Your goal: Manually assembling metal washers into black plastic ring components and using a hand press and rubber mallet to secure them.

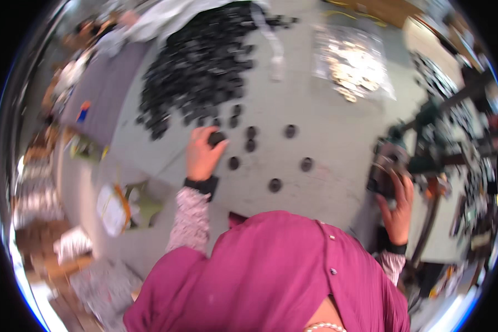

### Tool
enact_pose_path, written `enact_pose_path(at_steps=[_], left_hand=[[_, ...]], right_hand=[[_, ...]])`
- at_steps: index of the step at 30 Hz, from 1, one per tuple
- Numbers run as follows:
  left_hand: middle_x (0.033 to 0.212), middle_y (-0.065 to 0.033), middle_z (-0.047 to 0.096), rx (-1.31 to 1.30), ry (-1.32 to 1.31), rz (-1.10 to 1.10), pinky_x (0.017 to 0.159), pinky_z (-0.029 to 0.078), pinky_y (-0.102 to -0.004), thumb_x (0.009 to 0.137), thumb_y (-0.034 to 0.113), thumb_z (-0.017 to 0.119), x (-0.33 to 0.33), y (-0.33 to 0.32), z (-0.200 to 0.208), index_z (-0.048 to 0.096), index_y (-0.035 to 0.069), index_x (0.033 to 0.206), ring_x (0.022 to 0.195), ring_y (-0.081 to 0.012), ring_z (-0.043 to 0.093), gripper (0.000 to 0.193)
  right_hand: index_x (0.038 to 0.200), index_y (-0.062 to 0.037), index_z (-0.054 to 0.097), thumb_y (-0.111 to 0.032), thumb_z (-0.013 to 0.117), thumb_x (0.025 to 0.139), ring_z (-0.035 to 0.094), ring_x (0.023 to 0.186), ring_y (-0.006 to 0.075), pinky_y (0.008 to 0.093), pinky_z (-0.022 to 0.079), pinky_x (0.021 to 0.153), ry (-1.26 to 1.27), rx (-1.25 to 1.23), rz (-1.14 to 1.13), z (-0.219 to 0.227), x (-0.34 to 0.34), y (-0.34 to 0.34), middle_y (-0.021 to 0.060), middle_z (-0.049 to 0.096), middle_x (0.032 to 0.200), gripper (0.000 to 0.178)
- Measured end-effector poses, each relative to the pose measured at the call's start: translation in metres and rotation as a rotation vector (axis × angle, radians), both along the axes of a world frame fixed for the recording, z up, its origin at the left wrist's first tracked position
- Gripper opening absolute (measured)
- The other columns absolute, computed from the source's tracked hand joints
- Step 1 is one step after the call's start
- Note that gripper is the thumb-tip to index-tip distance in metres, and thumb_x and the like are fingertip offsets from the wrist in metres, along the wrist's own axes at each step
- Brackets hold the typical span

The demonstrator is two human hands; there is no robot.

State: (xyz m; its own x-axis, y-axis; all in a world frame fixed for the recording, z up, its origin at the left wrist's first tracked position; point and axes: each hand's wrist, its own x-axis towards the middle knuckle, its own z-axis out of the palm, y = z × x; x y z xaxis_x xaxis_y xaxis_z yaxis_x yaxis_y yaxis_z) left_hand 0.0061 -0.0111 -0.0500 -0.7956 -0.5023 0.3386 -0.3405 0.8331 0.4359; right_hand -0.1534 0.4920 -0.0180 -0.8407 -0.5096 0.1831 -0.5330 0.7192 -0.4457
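Note:
My left hand is closed around a small black round piece, pinched between thumb and fingers at the near edge of a large heap of black pieces. Several more black discs lie scattered on the grey table to the right of this hand. At the right, my right hand reaches to the metal base of a green bench press. Its thumb and fingers are spread apart at the near side of that base, and I see nothing held in them. Motion blur softens the fingertips.
A clear plastic bag of shiny gold-coloured rings lies at the back right. White sheeting borders the black heap. Beyond the press, many small metal parts cover the table. A stool with a round white top stands at the lower left.

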Motion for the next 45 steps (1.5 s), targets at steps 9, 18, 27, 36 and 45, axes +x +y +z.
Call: enact_pose_path(at_steps=[9, 18, 27, 36, 45], left_hand=[[0.098, -0.0100, 0.065, 0.224, -0.205, 0.002, 0.074, 0.053, -0.0343, 0.078, 0.014, 0.085, -0.007, 0.008, 0.021, 0.073, 0.000, 0.107, 0.083, -0.0231, 0.066, 0.034], [0.100, -0.0112, 0.071, 0.470, -0.070, -0.656, 0.078, 0.056, -0.0344, 0.074, 0.013, 0.084, -0.135, 0.196, 0.044, 0.075, 0.002, 0.106, 0.087, -0.0233, 0.068, 0.034], [0.097, -0.0082, 0.065, 0.575, 0.164, -0.865, 0.073, 0.055, -0.0332, 0.069, 0.013, 0.090, -0.206, 0.303, 0.010, 0.074, -0.001, 0.103, 0.081, -0.0221, 0.065, 0.040], [0.099, -0.0033, 0.066, 0.805, 0.049, -0.851, 0.076, 0.055, -0.0288, 0.072, 0.012, 0.091, -0.204, 0.304, -0.006, 0.072, 0.002, 0.109, 0.090, -0.0154, 0.065, 0.042], [0.094, -0.0055, 0.064, 0.803, 0.060, -0.835, 0.074, 0.053, -0.0305, 0.076, 0.014, 0.089, -0.193, 0.304, 0.016, 0.069, -0.002, 0.116, 0.083, -0.0172, 0.064, 0.048]], right_hand=[[0.145, -0.0043, 0.054, -0.023, 0.094, 0.069, 0.049, 0.140, 0.0376, 0.0459, 0.041, 0.117, -0.018, -0.105, -0.134, -0.004, -0.022, 0.032, 0.0175, 0.053, 0.150, 0.088], [0.136, -0.0064, 0.062, -0.020, 0.084, 0.084, 0.056, 0.132, 0.0340, 0.0431, 0.043, 0.113, -0.091, -0.365, -0.138, -0.016, -0.033, 0.040, 0.0144, 0.063, 0.137, 0.058], [0.126, -0.0042, 0.067, -0.007, 0.068, 0.094, 0.064, 0.121, 0.0320, 0.0384, 0.048, 0.106, -0.011, -0.483, -0.180, -0.013, -0.043, 0.039, 0.0137, 0.070, 0.126, 0.033], [0.112, -0.0002, 0.069, 0.007, 0.056, 0.083, 0.068, 0.101, 0.0403, 0.0429, 0.054, 0.092, -0.187, -0.319, 0.364, -0.002, -0.111, 0.019, 0.0221, 0.072, 0.109, 0.034], [0.119, -0.0006, 0.070, 0.004, 0.056, 0.091, 0.061, 0.093, 0.0131, 0.0296, 0.050, 0.085, -0.221, -0.760, -0.195, 0.028, -0.108, 0.072, 0.0027, 0.070, 0.105, 0.032]])
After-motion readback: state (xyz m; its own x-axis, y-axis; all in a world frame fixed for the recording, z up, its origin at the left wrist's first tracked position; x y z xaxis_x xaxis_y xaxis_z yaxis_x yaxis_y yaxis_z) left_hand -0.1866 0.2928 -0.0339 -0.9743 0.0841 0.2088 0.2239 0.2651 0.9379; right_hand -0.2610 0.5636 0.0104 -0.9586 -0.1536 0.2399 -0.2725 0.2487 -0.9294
